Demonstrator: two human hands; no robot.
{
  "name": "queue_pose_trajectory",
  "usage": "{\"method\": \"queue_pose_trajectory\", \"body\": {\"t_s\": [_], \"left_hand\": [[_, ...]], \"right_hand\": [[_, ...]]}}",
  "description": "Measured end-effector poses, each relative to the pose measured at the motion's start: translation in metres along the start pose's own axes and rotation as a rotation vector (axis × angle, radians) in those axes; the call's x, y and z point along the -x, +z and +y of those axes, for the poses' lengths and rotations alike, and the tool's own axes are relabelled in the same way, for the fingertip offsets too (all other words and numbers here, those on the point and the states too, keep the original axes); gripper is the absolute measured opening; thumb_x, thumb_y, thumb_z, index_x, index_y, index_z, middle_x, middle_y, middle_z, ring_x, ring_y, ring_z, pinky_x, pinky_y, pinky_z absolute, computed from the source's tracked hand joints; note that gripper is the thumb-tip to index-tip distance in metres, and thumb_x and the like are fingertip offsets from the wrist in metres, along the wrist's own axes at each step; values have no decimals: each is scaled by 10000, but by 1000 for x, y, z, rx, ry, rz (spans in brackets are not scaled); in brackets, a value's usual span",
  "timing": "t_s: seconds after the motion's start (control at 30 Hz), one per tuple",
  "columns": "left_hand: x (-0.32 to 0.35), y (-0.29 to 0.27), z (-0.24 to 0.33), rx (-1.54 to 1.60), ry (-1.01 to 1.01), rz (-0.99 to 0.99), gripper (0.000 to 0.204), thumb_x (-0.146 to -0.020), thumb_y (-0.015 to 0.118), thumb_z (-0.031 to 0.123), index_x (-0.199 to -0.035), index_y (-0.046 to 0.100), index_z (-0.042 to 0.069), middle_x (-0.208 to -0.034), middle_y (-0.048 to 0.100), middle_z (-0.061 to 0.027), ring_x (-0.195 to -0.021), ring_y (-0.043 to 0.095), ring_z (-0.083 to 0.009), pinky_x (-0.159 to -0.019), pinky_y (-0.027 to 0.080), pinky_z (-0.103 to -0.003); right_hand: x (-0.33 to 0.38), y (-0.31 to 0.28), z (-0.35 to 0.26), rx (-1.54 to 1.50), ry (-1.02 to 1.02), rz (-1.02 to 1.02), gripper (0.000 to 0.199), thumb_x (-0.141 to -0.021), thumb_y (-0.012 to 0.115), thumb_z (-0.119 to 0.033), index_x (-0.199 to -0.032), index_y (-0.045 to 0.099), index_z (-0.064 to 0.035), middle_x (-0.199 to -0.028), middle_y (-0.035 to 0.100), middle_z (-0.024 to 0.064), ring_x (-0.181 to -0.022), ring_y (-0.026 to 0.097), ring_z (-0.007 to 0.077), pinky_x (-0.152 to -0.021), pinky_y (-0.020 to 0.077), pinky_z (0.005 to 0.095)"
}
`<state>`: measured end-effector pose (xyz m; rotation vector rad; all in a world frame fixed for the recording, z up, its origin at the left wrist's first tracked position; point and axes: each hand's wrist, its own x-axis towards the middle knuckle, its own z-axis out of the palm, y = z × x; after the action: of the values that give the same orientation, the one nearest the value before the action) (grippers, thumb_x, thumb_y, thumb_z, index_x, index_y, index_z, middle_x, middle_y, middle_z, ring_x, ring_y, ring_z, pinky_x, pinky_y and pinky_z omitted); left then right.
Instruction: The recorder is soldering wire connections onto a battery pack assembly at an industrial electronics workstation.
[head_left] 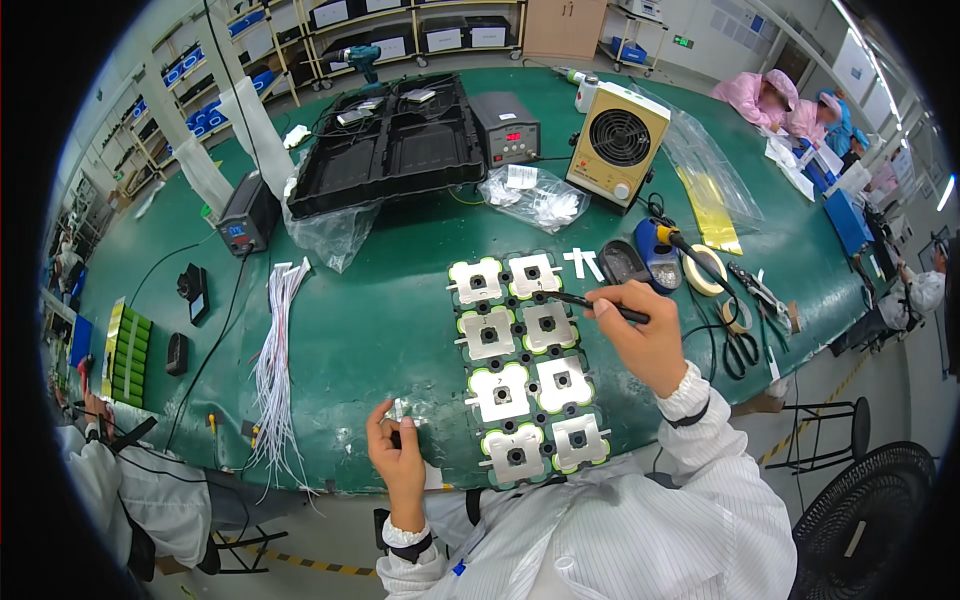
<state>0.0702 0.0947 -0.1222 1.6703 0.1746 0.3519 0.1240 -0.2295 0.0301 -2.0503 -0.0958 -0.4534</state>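
The right hand [635, 325] has its thumb and fingers clamped on a slim black pen-shaped tool [622, 310], angled so that the tip can reach the far right part of a two-column block of silver square plates with green rims [515, 385]. That block lies on the green tabletop [340, 330] directly before the person, probably for easy reach from both sides. The left hand [400, 465] is curled near the table's near edge, left of the block; whether its fingers pinch something dark cannot be told. The blue soldering-iron stand [645, 238] sits to the far right, seemingly handy for the right arm.
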Motion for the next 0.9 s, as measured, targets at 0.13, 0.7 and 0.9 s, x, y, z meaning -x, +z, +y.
{"method": "queue_pose_trajectory", "body": {"t_s": [0.13, 0.7, 0.9], "left_hand": [[1, 0, -1, 0, -6, 1, 342, -984, 618, 31, -1319, 564, -13, -724, 465, 49, -688, 399, -51, -671, 339, -217], [-1, 1, -9, -63, 40, 4, 324, -1014, 600, 71, -1326, 553, -4, -729, 453, 64, -688, 385, -34, -647, 306, -215], [1, 1, -6, -39, -11, 4, 344, -990, 627, 55, -1319, 566, -24, -746, 476, 39, -718, 420, -62, -717, 362, -230]], "right_hand": [[18, -15, -10, 163, -170, 103, 141, -890, 689, -51, -1002, 763, -10, -844, 727, 64, -798, 608, 199, -711, 503, 343], [48, -15, -7, 165, -251, -35, 118, -853, 706, -60, -953, 755, -21, -755, 675, 65, -684, 608, 219, -740, 445, 365], [70, -32, -15, 139, -296, -60, 126, -829, 696, -46, -938, 751, -17, -750, 663, 67, -684, 606, 225, -729, 447, 375]]}}
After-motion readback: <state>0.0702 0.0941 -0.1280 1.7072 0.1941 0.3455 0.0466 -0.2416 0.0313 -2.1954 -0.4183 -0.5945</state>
